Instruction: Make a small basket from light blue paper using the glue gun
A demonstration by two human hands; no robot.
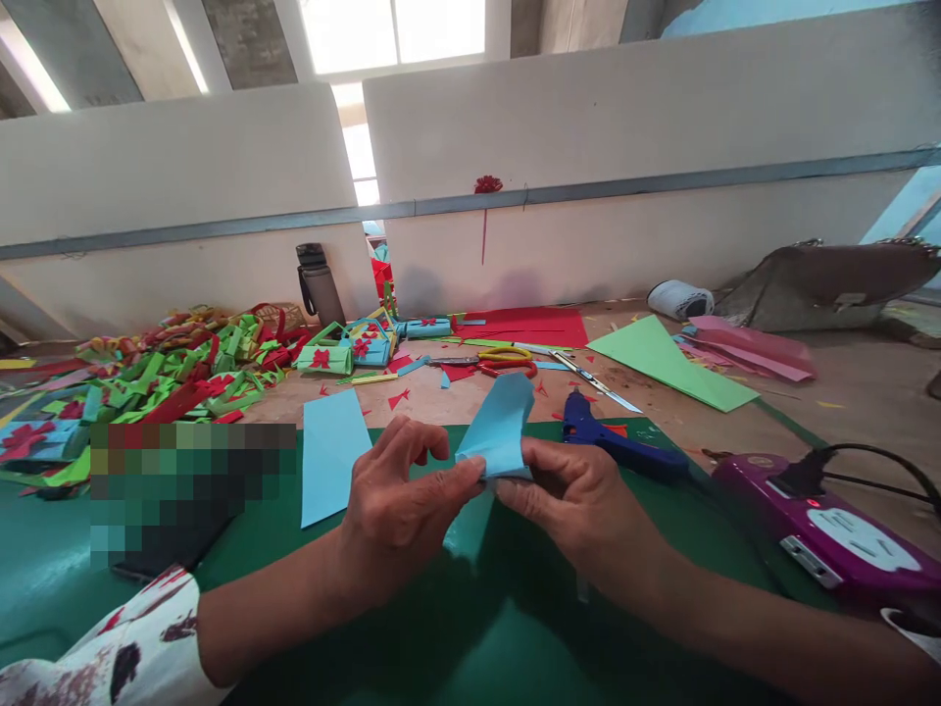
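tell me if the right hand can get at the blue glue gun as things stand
Probably yes: the blue glue gun lies just beyond the right hand, with nothing seen between them, though that hand would likely have to release the light blue piece it pinches.

Has both arms extended forward and angled inward from the lower corners. Slants left forearm (272, 608) up and to the right, bare through the left wrist (342, 559). Slants right forearm (706, 598) up and to the left, likewise bare. Holds left grip (397, 495) with knuckles upward, with left thumb (448, 485) stretched toward right grip (584, 485) and left index finger (430, 436) hooked above. Holds right grip in a pinch, with right thumb (525, 498) underneath and right index finger (548, 456) bent over it. Points both thumbs inward, near one another at the tips.
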